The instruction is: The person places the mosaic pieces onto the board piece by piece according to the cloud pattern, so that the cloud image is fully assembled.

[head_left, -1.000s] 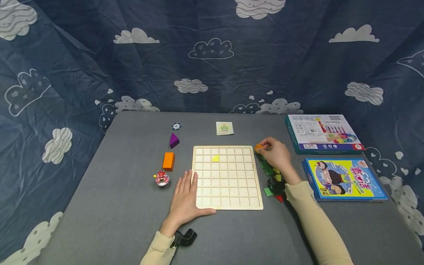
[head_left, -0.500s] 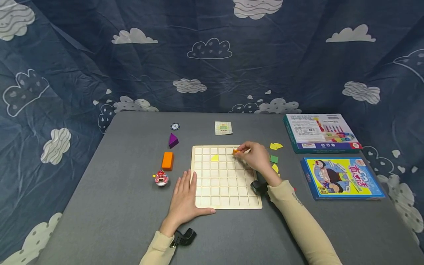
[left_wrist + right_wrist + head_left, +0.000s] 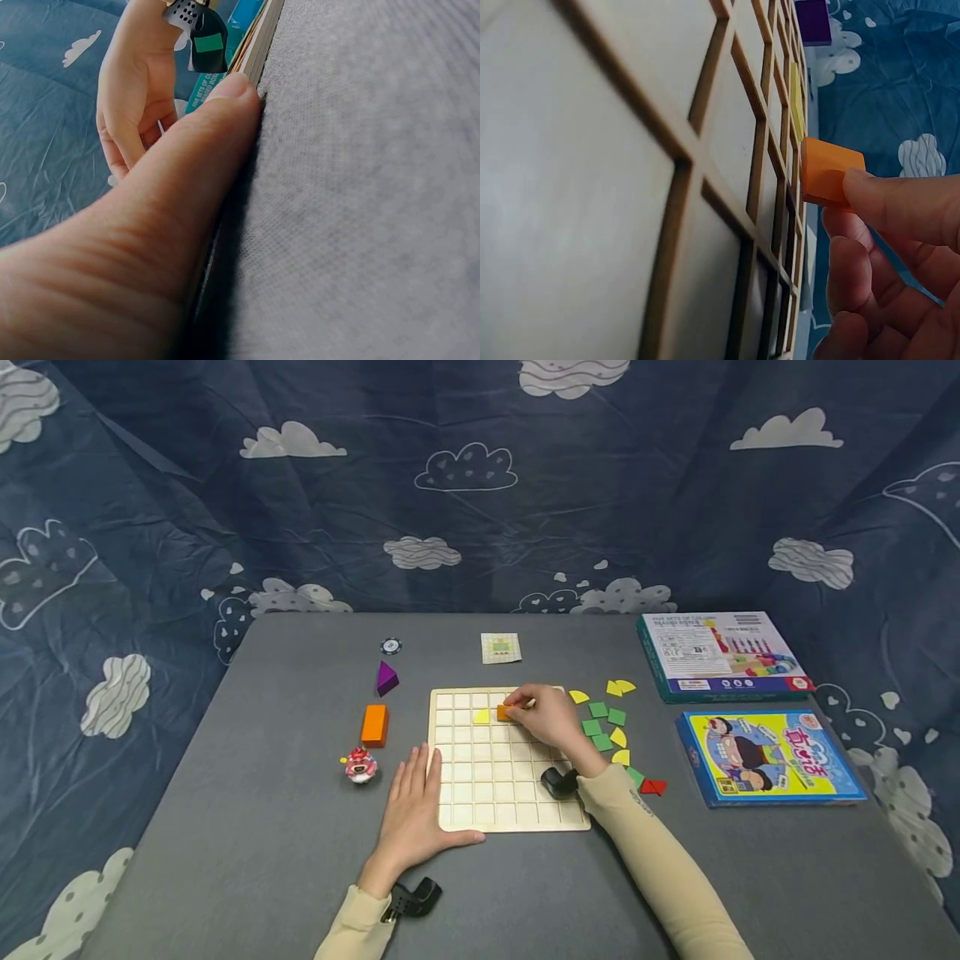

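From here I see a smooth, square-faced orange tile (image 3: 502,713) over the gridded wooden board (image 3: 483,792) at frame centre, pinched in my right hand (image 3: 546,714). My left hand (image 3: 412,810) lies straight-fingered at the board's left edge, thumb spread. The upper-right box (image 3: 723,647) reads "FIVE SETS OF".

Grey table (image 3: 225,827): gridded board (image 3: 483,792), card (image 3: 500,648), purple wedge (image 3: 386,679), orange block (image 3: 375,726), chip (image 3: 391,646).
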### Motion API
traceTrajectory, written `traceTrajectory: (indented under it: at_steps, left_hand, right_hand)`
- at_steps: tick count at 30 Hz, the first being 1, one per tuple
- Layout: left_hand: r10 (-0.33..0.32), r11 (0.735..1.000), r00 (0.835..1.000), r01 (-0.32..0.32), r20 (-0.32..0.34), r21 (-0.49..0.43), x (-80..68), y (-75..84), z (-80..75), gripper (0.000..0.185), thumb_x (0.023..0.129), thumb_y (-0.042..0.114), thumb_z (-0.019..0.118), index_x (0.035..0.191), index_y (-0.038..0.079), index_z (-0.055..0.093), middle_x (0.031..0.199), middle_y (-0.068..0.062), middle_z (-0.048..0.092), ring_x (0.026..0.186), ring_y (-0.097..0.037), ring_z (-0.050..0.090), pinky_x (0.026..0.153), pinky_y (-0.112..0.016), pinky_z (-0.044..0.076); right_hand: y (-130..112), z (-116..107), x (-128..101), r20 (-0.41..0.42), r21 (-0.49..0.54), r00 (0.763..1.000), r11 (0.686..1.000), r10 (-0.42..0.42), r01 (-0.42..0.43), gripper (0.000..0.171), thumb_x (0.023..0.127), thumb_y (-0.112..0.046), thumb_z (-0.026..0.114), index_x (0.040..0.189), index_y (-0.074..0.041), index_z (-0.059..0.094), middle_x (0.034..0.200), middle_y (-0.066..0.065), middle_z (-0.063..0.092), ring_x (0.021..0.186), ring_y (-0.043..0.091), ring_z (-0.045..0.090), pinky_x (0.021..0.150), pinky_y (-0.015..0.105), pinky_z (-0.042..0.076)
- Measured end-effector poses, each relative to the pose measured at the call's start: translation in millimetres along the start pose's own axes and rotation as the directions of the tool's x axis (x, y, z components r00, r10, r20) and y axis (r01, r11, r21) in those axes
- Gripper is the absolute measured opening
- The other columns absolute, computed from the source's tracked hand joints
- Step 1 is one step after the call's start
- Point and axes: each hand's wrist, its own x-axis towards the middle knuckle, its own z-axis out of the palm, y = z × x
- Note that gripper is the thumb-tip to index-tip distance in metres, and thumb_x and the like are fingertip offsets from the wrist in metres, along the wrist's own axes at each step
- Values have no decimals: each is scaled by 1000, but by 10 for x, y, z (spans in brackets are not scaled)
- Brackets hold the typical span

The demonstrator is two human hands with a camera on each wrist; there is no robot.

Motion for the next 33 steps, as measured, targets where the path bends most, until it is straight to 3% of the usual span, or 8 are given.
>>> traceTrajectory:
  at_steps: [10, 24, 33]
  left_hand:
    - [8, 1000, 1000, -8, -11, -12, -17, -10, 14, 131, 60, 83, 61, 149, -4, 18, 155, -23, 11, 142, -34, 7, 113, -46, 5]
    - [-14, 1000, 999, 14, 30, 1, -4, -3, -1, 132, 60, 82, 63, 150, -1, 14, 156, -21, 7, 143, -31, 3, 114, -43, 1]
    - [-4, 1000, 1000, 4, 14, 5, -5, -5, 3, 133, 59, 85, 59, 150, -3, 16, 155, -22, 8, 142, -32, 4, 114, -44, 3]
  right_hand:
    - [-31, 72, 40, 59, 46, 998, 999, 20, -23, 5, 85, -17, 72, 87, -13, 72, 77, -3, 65, 73, 17, 58, 66, 33, 43]
    - [-25, 67, 98, 106, -11, 994, 1000, 29, -28, 3, 85, -15, 72, 88, -13, 72, 75, -2, 62, 69, 17, 53, 64, 32, 40]
    - [-9, 55, 85, 134, -46, 991, 999, 28, -22, 10, 85, -14, 70, 95, -14, 73, 76, -2, 60, 67, 17, 51, 62, 31, 38]
